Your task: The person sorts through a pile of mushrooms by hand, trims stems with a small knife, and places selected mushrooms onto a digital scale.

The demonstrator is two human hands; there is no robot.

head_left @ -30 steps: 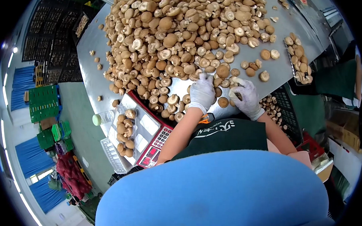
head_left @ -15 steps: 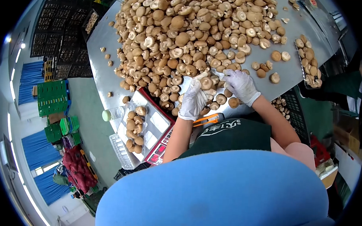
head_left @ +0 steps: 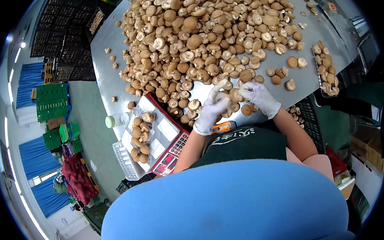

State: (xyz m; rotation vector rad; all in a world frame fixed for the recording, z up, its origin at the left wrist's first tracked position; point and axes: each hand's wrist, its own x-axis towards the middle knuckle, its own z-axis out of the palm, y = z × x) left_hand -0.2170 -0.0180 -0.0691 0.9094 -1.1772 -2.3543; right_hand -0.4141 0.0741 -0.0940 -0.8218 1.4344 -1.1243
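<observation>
Head view, gloved hands (head_left: 260,98) bent among mushrooms (head_left: 194,41), grip unclear, metal table (head_left: 305,77), green floor (head_left: 88,112).

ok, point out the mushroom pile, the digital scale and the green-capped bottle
mushroom pile (head_left: 190,23), head view, on a brown cap in the upper middle
digital scale (head_left: 181,143), head view, on its keypad
green-capped bottle (head_left: 110,122), head view, on the cap

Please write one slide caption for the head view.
Gloved left hand and right hand among mushrooms, beside a red-edged scale.
</observation>
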